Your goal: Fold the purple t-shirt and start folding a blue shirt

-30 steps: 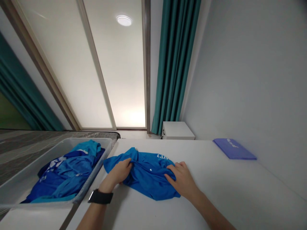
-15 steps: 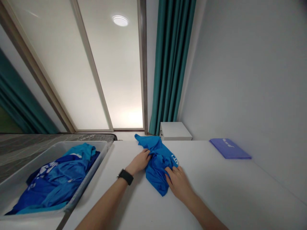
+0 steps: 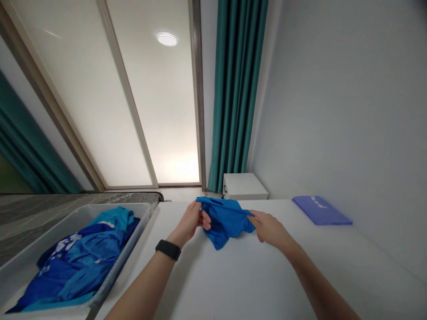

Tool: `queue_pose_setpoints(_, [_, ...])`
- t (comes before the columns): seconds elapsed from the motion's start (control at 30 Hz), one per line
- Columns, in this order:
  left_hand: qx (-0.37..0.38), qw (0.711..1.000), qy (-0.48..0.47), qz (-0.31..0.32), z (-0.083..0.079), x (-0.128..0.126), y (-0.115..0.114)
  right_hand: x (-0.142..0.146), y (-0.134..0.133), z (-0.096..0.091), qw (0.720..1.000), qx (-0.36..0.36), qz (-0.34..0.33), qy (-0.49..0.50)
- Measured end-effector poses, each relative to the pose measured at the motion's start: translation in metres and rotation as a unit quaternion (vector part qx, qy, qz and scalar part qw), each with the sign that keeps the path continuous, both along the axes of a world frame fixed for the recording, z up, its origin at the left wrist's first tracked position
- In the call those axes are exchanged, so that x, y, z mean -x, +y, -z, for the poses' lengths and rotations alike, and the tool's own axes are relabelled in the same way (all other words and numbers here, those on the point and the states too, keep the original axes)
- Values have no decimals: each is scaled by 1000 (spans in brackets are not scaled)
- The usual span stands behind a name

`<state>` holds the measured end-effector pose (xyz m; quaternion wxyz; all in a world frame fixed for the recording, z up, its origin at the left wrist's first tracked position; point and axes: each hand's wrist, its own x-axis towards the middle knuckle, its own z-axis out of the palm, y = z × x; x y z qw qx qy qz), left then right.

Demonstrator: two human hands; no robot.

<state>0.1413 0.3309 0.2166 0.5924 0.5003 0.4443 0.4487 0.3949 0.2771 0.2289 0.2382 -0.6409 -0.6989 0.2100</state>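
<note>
A crumpled blue piece of clothing (image 3: 227, 218), possibly a shirt, stretches between my two hands over the white table (image 3: 216, 284). My left hand (image 3: 191, 222), with a black watch (image 3: 168, 250) on its wrist, pinches the upper left edge of the cloth; its lower fingers curl loosely beneath. At the opposite corner my right hand (image 3: 268, 227) grips the cloth between thumb and fingers. The lower part of the garment hangs in folds toward the tabletop; whether it touches there I cannot tell.
On the left, a pale plastic bin (image 3: 145, 215) holds a heap of blue clothes (image 3: 83, 260). A folded violet-blue cloth (image 3: 322, 211) with white lettering lies by the wall at the right. Beyond the table's far edge stands a small white cabinet (image 3: 245, 186).
My hands have moved apart, the right one outward and up. The bunched garment has been pulled wider between them and shifted toward the far edge; its white print no longer shows.
</note>
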Motion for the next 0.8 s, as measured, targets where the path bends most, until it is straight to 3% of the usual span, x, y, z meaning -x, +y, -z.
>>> queue_pose_setpoints(0.07, [14, 998, -56, -22, -4, -4, -6, -1, 0, -11, 979, 70, -50, 186])
queue_pose_setpoints(0.13, [16, 997, -66, -35, -7, -5, -6, 2, 1, -14, 935, 108, -64, 331])
queue_pose_setpoints(0.23, [-10, 998, -13, -54, -7, -3, 6, 11, 11, -4, 884, 113, -32, 452])
queue_pose_setpoints(0.33, [-122, 981, 99, -111, -6, 0, 27, 24, 38, 6, 858, 95, 8, 505])
queue_pose_setpoints(0.4, [-186, 960, 145, -150, -11, 3, 42, 31, 60, 6, 865, 56, 23, 498])
queue_pose_setpoints(0.5, [-230, 936, 179, -197, -32, 8, 58, 34, 92, -8, 906, -73, 33, 415])
queue_pose_setpoints(0.67, [-395, 834, 321, -213, -65, 22, 65, 17, 117, -34, 934, -234, 40, 266])
queue_pose_setpoints(0.73, [-405, 820, 342, -216, -63, 29, 63, 9, 118, -30, 945, -243, 42, 214])
queue_pose_setpoints(0.8, [-383, 818, 357, -236, -51, 34, 60, 2, 115, -18, 958, -220, 49, 178])
